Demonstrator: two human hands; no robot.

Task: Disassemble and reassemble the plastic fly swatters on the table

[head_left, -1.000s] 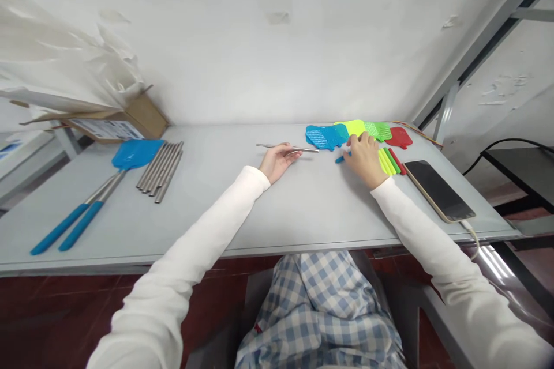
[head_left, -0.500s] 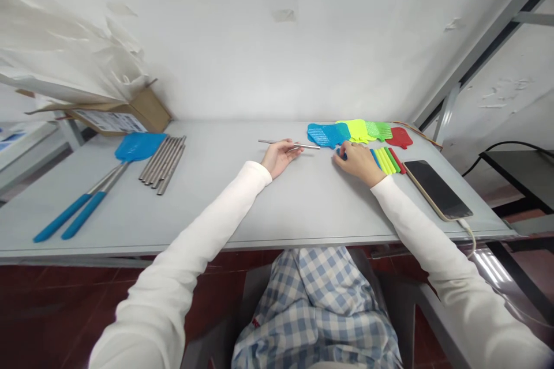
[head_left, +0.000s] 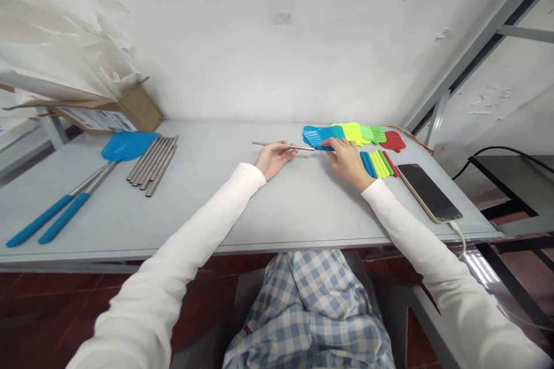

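A thin metal tube (head_left: 302, 148) lies across the fingers of my left hand (head_left: 273, 160), which are closed around it. My right hand (head_left: 347, 162) pinches a blue handle grip (head_left: 324, 149), its end against the tube's right end; whether the tube is inside it I cannot tell. Beside my right hand is a row of coloured handle grips (head_left: 381, 164) in blue, yellow, green and red. Behind it lie plastic fly swatter heads: blue (head_left: 318, 135), yellow (head_left: 350, 131), green (head_left: 373, 134) and red (head_left: 393, 140).
At the left lie several metal tubes (head_left: 152, 166) and two blue fly swatters (head_left: 127, 146) with blue grips. A cardboard box (head_left: 141, 108) stands behind them. A phone (head_left: 429, 192) with a charging cable (head_left: 459, 236) rests at the right near the table's front edge.
My right hand has picked up a blue grip and moved it left to the tube's end. My left hand still holds the tube. The view has shifted slightly.
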